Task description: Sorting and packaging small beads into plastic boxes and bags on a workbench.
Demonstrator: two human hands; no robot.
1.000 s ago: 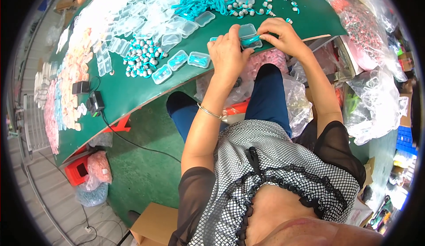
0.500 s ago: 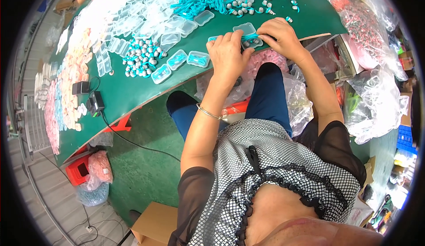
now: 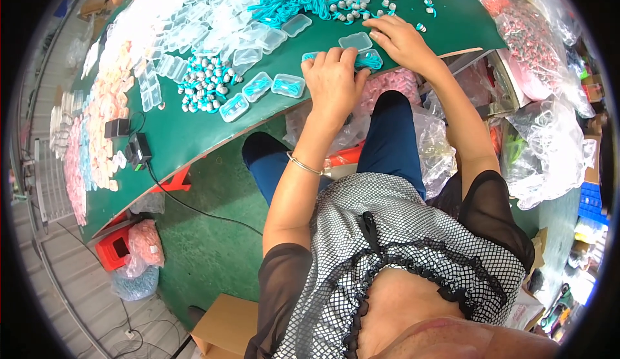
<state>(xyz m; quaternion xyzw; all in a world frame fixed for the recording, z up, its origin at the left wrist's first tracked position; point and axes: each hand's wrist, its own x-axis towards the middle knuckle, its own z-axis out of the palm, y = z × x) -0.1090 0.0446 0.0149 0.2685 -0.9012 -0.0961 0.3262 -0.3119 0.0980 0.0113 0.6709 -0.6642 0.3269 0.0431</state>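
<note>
At the front edge of the green table, a clear plastic case stands with its lid folded back and a coiled teal cord lying inside. My left hand closes on the left side of the case, its thumb along the near edge. Partly hidden behind those left fingers is more teal in clear plastic. My right hand hovers just right of the lid, fingers stretched out and apart, holding nothing that shows. Farther left lie three filled, closed cases.
A heap of teal cords lies beyond my hands, beside piled empty clear cases. Grey-and-teal earplugs form a mound on the left; others scatter farther back. A black adapter trails its cable off the table. Plastic bags crowd the right.
My right hand has let go of the teal cord and moved up and left towards the lid. The cord now lies coiled in the case. My left hand has barely moved.
</note>
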